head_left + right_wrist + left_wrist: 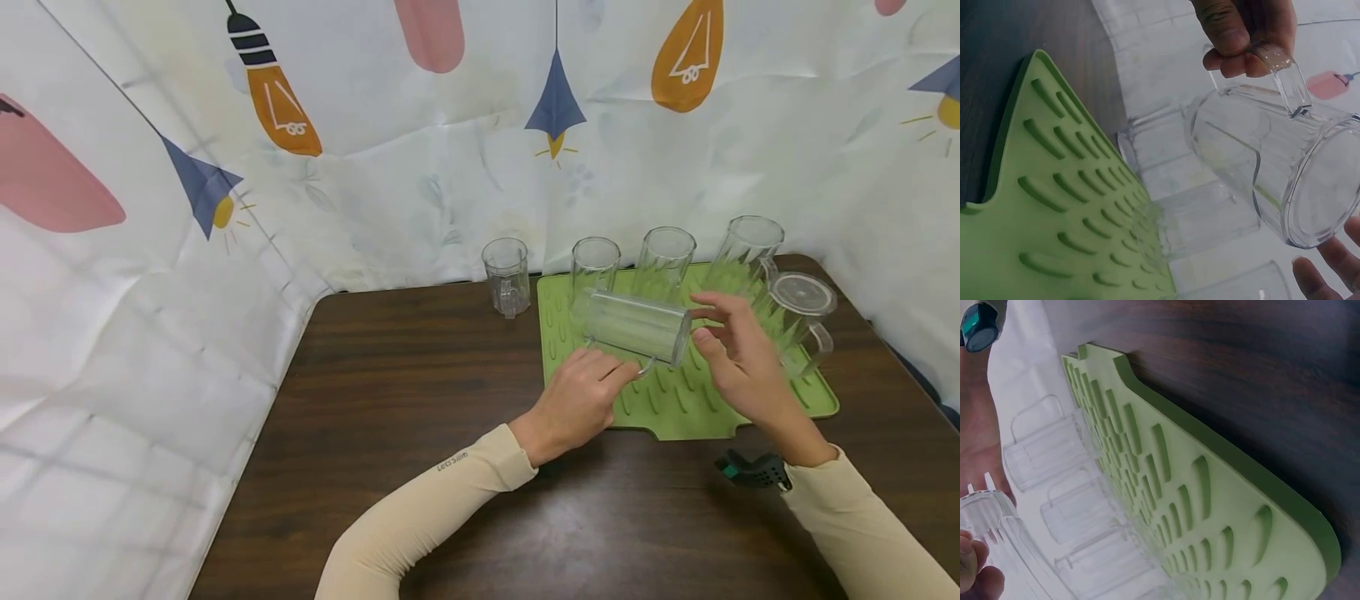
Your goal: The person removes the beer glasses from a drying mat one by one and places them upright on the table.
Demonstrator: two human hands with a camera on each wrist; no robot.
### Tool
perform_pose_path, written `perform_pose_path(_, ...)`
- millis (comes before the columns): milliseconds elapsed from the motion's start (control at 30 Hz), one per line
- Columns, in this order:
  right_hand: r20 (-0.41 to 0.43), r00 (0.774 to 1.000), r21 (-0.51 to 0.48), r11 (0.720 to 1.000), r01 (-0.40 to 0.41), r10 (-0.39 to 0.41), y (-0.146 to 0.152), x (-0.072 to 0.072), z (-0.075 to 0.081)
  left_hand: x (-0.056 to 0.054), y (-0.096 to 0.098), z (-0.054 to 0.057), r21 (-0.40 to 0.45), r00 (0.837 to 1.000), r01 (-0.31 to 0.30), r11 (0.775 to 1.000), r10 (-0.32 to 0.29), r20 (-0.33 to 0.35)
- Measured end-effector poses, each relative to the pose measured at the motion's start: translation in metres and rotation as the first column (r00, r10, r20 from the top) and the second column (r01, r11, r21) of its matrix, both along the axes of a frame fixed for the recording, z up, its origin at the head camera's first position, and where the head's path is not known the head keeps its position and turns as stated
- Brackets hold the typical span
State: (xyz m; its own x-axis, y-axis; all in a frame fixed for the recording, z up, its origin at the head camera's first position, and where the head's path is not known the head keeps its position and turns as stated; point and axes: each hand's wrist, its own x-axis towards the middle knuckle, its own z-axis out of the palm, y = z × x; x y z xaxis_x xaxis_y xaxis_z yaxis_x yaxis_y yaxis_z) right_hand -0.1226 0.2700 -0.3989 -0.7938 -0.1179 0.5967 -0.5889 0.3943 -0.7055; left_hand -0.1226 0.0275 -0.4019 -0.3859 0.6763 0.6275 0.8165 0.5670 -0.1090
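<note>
My left hand [576, 402] grips the handle of a clear mug [636, 323], which lies sideways in the air over the green draining mat [693, 423]. In the right wrist view, thumb and fingers wrap the handle at the top of the mug [1241, 144]. My right hand [738, 358] is beside the mug's right end, its fingers loosely bent and apart, fingertips right at the edge. On the mat's right side another clear mug [802, 296] stands with its base up and handle to the right.
Along the back of the mat stand three more clear mugs, the left one [596, 260], the middle one [667, 250] and the right one [750, 242]. One mug [507, 271] is on the dark wooden table [405, 375], left of the mat. A patterned cloth [420, 192] hangs behind.
</note>
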Motion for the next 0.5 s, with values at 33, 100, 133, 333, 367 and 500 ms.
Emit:
perform_pose_path(33,0.007,1.000,-0.004,1.000,-0.002,0.002,-0.001,0.000,-0.001,0.000,0.000,0.000,-0.003,1.000,-0.001,1.000,0.000,-0.003)
perform_pose_path(100,0.028,1.000,-0.017,1.000,-0.013,0.014,-0.003,0.000,-0.003,0.000,-0.001,-0.001,-0.012,1.000,-0.003,1.000,0.003,-0.016)
perform_pose_path(133,0.040,0.999,-0.023,1.000,-0.019,0.020,-0.004,-0.001,-0.005,0.000,-0.001,-0.002,-0.017,1.000,-0.006,1.000,0.005,-0.024)
perform_pose_path(333,0.108,0.994,-0.048,0.999,-0.027,0.032,-0.009,-0.001,-0.009,0.000,-0.003,-0.003,-0.036,0.998,-0.025,0.999,0.023,-0.050)
perform_pose_path(367,0.118,0.992,-0.052,0.998,-0.027,0.033,-0.010,-0.001,-0.010,0.001,-0.003,-0.003,-0.038,0.998,-0.027,0.999,0.025,-0.049)
perform_pose_path(500,0.147,0.989,-0.067,0.997,-0.024,0.034,-0.014,-0.002,-0.014,0.001,-0.004,-0.004,-0.056,0.998,-0.039,0.998,0.036,-0.056)
